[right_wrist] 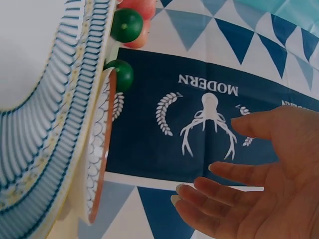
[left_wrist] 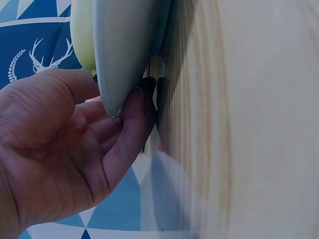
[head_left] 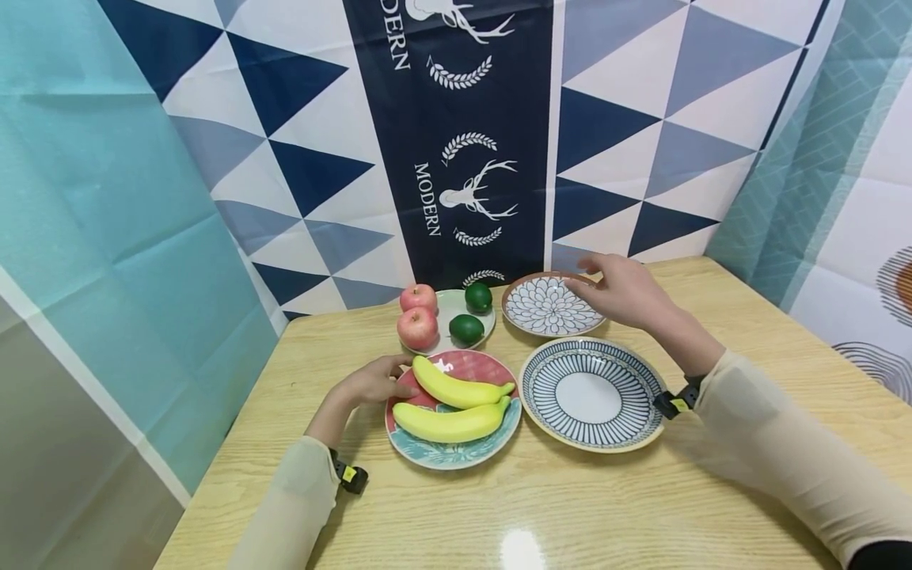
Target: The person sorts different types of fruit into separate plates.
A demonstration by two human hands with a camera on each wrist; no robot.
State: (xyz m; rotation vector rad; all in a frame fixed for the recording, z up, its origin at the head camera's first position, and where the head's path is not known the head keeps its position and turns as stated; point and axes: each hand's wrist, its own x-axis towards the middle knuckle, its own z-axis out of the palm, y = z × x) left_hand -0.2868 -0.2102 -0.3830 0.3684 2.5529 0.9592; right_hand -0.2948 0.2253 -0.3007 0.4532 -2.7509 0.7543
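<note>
My left hand grips the left rim of a red and teal plate. In the left wrist view its thumb lies on the upper side of the rim and its fingers are under the plate's pale underside. Two yellow bananas lie side by side on that plate. Over the right edge of a brown-rimmed plate with a petal pattern hovers my right hand. Its fingers are loosely spread and hold nothing, as the right wrist view shows. A blue-and-white striped plate sits in front of it.
Behind the banana plate stands a pale plate with two red apples and two dark green fruits. All the plates rest on a wooden table. A patterned cloth hangs along the table's back edge.
</note>
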